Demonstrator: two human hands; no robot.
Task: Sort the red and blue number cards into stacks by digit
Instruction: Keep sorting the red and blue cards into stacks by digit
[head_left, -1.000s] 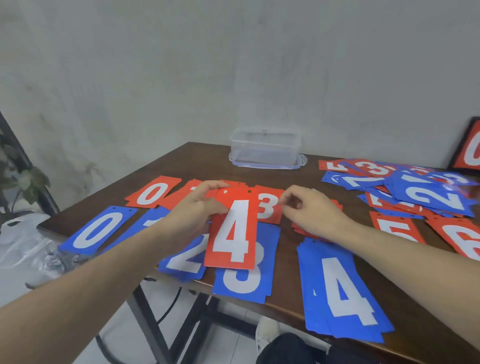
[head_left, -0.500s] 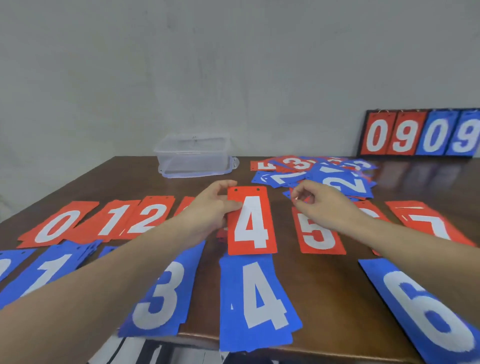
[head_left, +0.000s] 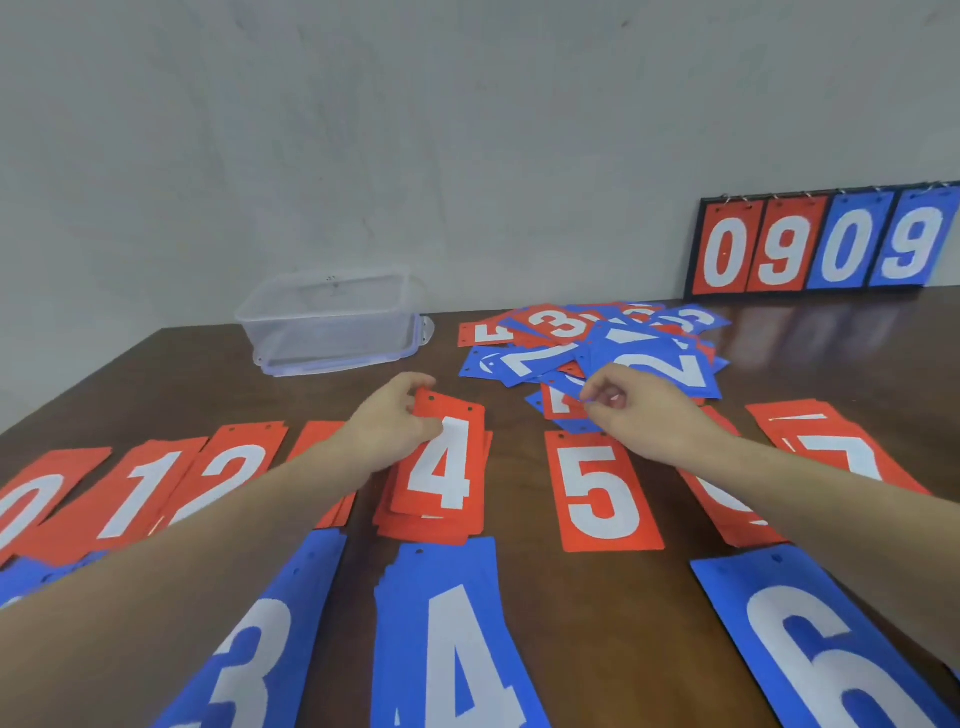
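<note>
Nearest lies the blue plastic stack of 4 cards (head_left: 447, 639). Behind it, the left hand (head_left: 387, 434) pinches the red plastic 4 card (head_left: 444, 457) over the red 4 stack (head_left: 431, 527); released crooked, it may slide off. The right hand (head_left: 631, 415), fingers curled, reaches the mixed unsorted pile (head_left: 597, 348); whether it grips, I cannot tell.

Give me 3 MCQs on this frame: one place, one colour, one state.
1. The clear plastic box sits:
A. at the table's far edge by the wall
B. on the blue 4 stack
C. under the scoreboard

2. The stack nearest below the red 4 stack is:
A. red
B. blue
C. green

3. The left hand is:
A. flat on the table
B. holding the red 4 card
C. inside the box

A: box stands at the back.
B: blue 4 stack lies there.
B: fingers curl round its top corner.
</note>
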